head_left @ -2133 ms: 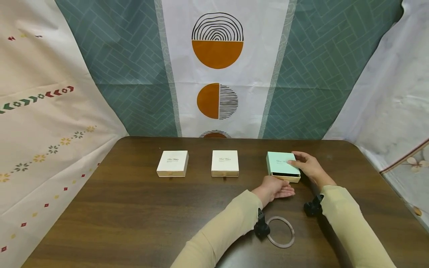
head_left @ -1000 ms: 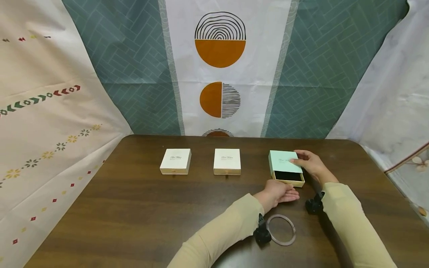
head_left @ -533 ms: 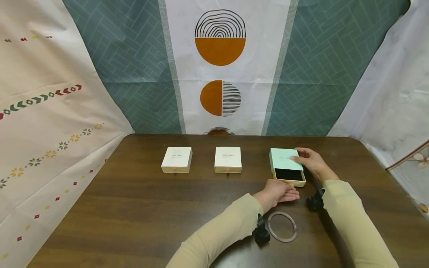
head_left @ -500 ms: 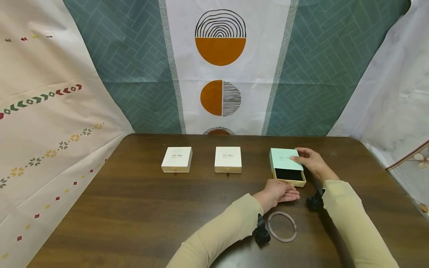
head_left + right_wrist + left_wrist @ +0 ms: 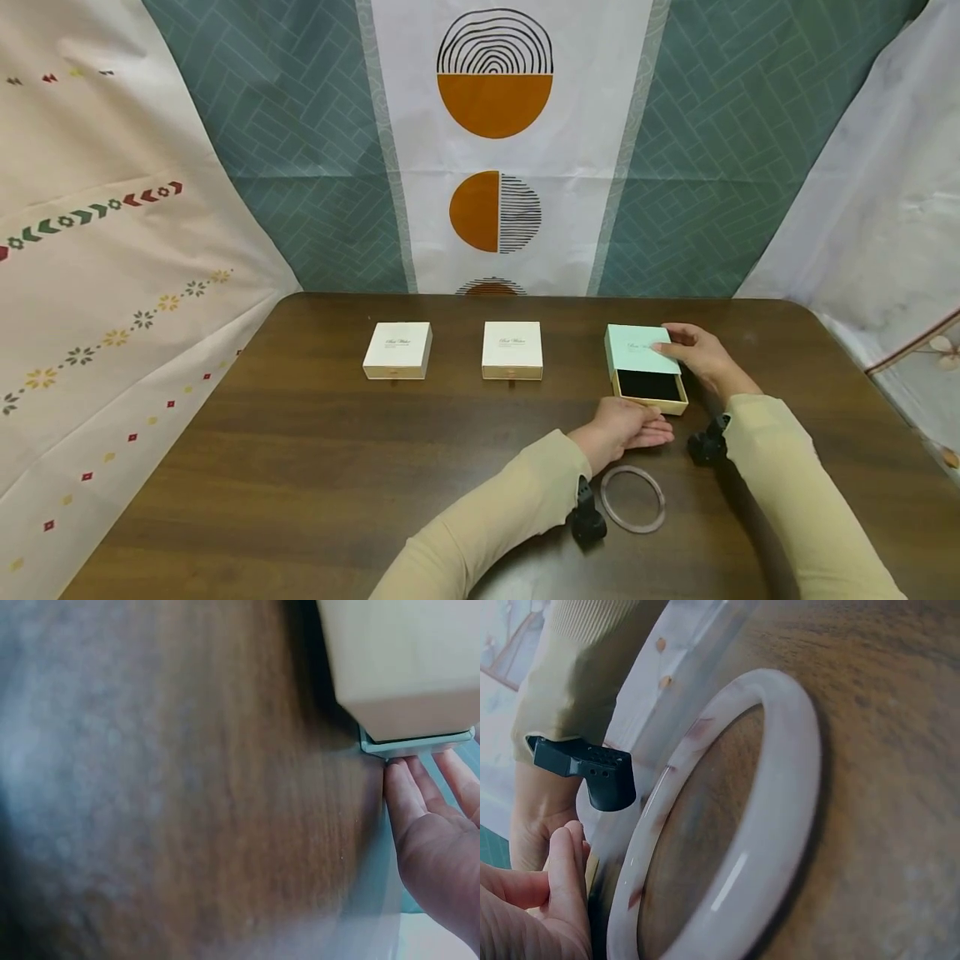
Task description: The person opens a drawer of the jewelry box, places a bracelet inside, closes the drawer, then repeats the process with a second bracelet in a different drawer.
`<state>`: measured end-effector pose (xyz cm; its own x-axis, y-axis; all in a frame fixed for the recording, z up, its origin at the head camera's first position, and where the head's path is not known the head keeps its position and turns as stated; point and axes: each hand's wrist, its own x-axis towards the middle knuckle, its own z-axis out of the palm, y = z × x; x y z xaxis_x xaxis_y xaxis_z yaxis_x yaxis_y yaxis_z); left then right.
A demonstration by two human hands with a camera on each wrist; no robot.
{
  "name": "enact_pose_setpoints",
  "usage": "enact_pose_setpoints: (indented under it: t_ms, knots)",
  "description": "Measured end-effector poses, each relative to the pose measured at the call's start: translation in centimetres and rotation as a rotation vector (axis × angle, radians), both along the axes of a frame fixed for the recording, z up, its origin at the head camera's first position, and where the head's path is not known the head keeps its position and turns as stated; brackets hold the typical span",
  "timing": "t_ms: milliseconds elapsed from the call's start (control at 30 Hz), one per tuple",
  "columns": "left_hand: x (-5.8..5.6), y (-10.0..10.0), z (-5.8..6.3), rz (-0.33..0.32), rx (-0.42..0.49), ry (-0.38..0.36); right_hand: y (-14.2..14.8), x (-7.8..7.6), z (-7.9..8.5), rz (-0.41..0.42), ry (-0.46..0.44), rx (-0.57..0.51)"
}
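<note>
A mint-green drawer-style gift box (image 5: 642,346) sits at the right of the table, its cream drawer (image 5: 678,407) slid partway out toward the person. Black lining shows inside the drawer. My right hand (image 5: 697,354) grips the sleeve's right side, thumb on the lid. My left hand (image 5: 624,425), palm turned up, pinches at the drawer's front edge; the exact spot is hidden by the fingers. A pale bangle (image 5: 780,802) with brownish marks lies flat on the table just below my left hand, beside the wrist camera.
Two white gift boxes, one at the left (image 5: 397,347) and one in the middle (image 5: 512,347), stand with their drawers in, in a row with the green one. A wooden table (image 5: 300,467) carries everything. Patterned cloths (image 5: 300,125) hang behind and at both sides.
The drawer has come out of the green sleeve toward the person, drawn by my left hand, and then stays put over the last half second. My right hand keeps its hold on the sleeve.
</note>
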<state>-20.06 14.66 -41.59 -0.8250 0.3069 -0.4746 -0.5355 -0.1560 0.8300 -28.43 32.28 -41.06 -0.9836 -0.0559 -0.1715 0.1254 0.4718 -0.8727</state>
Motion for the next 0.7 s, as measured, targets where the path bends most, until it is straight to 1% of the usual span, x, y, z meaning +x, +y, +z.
enact_pose_setpoints:
  t_ms: [200,433,700]
  knots:
    - [0.2,-0.18,0.11,-0.007,0.011,-0.003,-0.13,-0.07,0.18,-0.007,-0.014,-0.001]
    - [0.43,-0.25,0.26,-0.017,0.004,-0.01,0.11,-0.05,0.34,0.006,-0.014,0.025]
    - [0.8,-0.4,0.3,-0.02,0.003,-0.021,0.0,-0.03,0.36,-0.016,-0.024,0.016]
